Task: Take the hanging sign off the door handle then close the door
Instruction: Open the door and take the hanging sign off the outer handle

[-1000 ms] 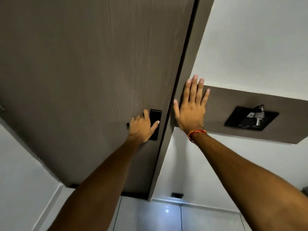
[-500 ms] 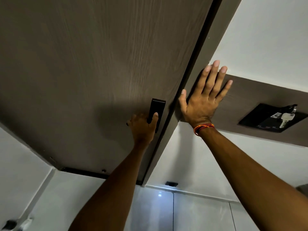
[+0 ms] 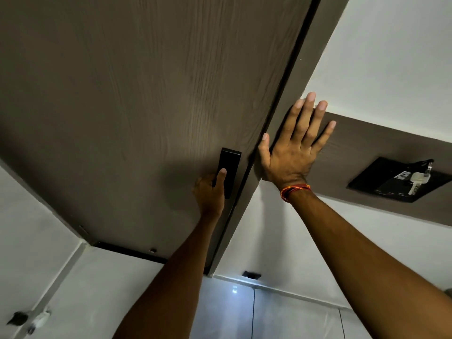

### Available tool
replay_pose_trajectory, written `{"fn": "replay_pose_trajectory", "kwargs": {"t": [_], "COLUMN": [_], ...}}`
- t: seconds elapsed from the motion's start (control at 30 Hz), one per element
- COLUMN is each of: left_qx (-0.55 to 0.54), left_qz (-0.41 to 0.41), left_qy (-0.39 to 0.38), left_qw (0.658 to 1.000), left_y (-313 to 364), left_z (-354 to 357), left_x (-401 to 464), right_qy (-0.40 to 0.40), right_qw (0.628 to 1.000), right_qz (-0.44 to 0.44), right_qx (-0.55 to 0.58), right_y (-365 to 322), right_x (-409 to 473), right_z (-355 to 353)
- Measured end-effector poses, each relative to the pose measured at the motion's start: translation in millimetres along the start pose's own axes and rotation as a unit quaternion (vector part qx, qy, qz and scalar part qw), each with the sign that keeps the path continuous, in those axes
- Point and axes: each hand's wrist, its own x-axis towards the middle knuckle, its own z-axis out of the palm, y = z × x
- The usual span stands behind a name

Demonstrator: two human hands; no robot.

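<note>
- L hand [image 3: 209, 192] clenched round flat black rectangular handle plate [image 3: 228, 172] on wood-grain door [image 3: 146, 106]
- R hand [image 3: 292, 152] flat, fingers splayed (gripping nothing) on matte brown frame [image 3: 313, 57]

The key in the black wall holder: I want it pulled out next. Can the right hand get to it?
Probably yes: the right hand lies flat on the frame, holding nothing, and bare panel separates it from the key.

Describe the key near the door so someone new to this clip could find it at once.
Start at the brown door and move right past the flat right hand along the brown wall band. A black holder sits on that band; the key is the only pale, silvery thing in it.
</note>
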Motion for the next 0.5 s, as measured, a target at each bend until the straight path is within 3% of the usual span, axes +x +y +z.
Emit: {"fn": "replay_pose_trajectory", "kwargs": {"t": [0.27,0.33,0.4,0.5], "left_qx": [0.05,0.184,0.32,0.403], "left_qz": [-0.031,0.017,0.061,0.064], "left_qy": [-0.074,-0.096,-0.135,-0.133], "left_qw": [0.996,0.978,0.936,0.903], "left_y": [7,17,30,52], "left_z": [-30,-49,-63,-73], "left_x": [-19,-21,-20,-33], "right_qy": [-0.026,-0.029,-0.039,-0.063], "right_qw": [0.999,0.998,0.997,0.992], "right_qz": [-0.009,-0.013,-0.02,-0.04], "right_qx": [0.04,0.051,0.059,0.104], "right_y": [2,5,4,11], "right_x": [1,0,-1,0], "right_z": [-5,-7,-10,-15]}}
